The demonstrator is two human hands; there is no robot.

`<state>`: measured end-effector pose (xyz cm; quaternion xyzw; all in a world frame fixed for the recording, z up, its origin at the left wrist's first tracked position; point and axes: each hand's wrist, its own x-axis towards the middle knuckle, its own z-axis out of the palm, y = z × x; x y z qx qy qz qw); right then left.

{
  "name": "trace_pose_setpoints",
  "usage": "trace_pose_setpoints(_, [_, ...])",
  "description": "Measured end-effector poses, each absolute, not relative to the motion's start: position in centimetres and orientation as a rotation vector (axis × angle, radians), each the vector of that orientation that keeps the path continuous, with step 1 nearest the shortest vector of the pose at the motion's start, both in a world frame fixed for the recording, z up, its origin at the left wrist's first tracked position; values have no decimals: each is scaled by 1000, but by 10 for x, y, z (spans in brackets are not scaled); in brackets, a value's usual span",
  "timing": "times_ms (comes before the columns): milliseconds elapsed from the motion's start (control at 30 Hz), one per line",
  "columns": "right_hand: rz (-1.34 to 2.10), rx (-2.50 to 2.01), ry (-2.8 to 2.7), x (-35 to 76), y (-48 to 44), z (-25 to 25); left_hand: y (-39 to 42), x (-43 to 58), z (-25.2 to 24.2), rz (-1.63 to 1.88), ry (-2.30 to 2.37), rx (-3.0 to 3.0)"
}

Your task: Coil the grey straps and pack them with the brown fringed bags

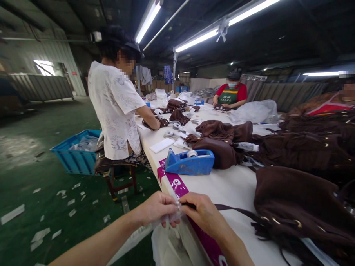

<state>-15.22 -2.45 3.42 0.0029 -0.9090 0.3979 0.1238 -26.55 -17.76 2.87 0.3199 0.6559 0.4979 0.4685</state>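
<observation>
The left hand (160, 209) comes in from the lower left, fingers curled and thumb pressed over, pinching clear plastic (174, 216). The right hand (202, 210) meets it over the edge of the bench (238, 185), thumb and forefinger closed on a dark strap (238, 208). That strap runs right to a brown bag (298, 194) lying on the bench.
</observation>
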Motion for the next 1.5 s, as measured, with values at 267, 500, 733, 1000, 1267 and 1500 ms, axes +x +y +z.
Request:
trace_pose_setpoints(267, [1328,-128,-2761,-131,-7,49,-182,-263,25,1228,1562,747])
trace_pose_setpoints(500, [1558,-137,-2752,-129,-2,48,-184,-261,23,1191,1362,750])
trace_pose_setpoints(733, [1811,-102,-2682,-126,2,39,-186,-261,28,1101,1196,813])
trace_pose_setpoints(1000, [1663,-194,-2727,-129,0,37,-179,-254,28,1079,1214,824])
trace_pose_setpoints(1267, [1580,-135,-2776,-129,1,37,-177,-254,30,1019,1198,858])
trace_pose_setpoints(1500, [1409,-131,-2775,-132,1,38,-173,-256,33,955,1223,879])
